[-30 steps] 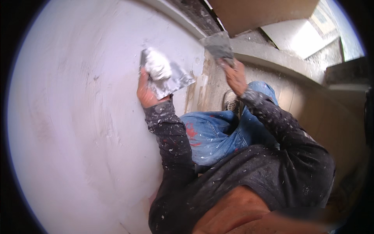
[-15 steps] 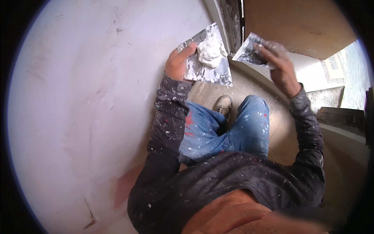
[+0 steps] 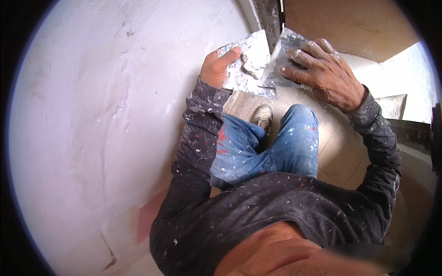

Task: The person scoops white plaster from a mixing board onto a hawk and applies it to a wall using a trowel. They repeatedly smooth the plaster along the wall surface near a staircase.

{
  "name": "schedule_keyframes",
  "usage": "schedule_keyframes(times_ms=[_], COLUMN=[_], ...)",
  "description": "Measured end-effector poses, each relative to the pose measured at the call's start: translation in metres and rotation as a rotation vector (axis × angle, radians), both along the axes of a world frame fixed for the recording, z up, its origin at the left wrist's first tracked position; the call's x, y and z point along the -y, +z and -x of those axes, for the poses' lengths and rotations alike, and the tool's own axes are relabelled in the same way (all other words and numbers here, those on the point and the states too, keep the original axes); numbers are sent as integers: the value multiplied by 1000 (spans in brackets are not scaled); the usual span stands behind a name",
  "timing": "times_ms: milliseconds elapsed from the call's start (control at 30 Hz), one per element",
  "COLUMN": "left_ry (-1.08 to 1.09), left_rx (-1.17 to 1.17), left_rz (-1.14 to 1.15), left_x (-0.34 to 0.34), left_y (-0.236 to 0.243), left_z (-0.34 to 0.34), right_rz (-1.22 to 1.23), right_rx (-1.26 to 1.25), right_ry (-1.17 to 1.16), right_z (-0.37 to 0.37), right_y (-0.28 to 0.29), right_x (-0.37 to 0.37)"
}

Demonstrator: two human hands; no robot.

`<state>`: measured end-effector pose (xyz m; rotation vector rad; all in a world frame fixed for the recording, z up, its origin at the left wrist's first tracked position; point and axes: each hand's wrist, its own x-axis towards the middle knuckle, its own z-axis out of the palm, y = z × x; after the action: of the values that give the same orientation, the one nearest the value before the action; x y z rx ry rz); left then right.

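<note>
My left hand [image 3: 218, 67] grips a flat metal plate [image 3: 239, 82] by its left edge, the thumb lying on top. A lump of white putty [image 3: 254, 60] sits on the plate, whose face is smeared white. Fingers spread across its back, my right hand [image 3: 324, 73] holds a thin metal putty blade [image 3: 286, 53]. The blade's left edge meets the putty and the plate's right side. White residue coats the right fingers. The right thumb and the undersides of both tools are partly hidden.
A white, unevenly plastered wall [image 3: 73, 124] stands close on my left. Ahead are a dark door frame [image 3: 268, 20] and a brown panel [image 3: 350, 27]. Below are tiled floor [image 3: 338, 142] and my shoe [image 3: 263, 116]. A dark ledge [image 3: 410, 133] lies on the right.
My right hand has moved left, bringing the blade from apart to against the putty on the plate. The putty lump looks smaller and flatter. The left hand has shifted slightly.
</note>
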<state>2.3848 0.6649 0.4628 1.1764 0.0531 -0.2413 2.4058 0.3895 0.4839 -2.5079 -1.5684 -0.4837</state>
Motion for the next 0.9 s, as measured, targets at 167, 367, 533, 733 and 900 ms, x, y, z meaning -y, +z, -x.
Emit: schedule_keyframes(times_ms=[167, 367, 533, 733, 900], left_ry=[296, 383, 335, 344, 345], left_rx=[224, 275, 259, 257, 248], left_rz=[30, 64, 65, 93, 79], left_x=[-13, -12, -8, -11, -4], left_y=[4, 13, 12, 10, 13], left_z=[-8, -2, -1, 2, 2], right_rz=[-290, -1308, -1360, -1261, -1234], right_rx=[-265, -653, -502, -346, -293], right_ry=[-126, -337, -597, -695, -833], right_z=[-8, -49, -84, -95, -99], right_y=[-56, -200, -215, -203, -192], right_x=[25, -91, -162, -185, -202])
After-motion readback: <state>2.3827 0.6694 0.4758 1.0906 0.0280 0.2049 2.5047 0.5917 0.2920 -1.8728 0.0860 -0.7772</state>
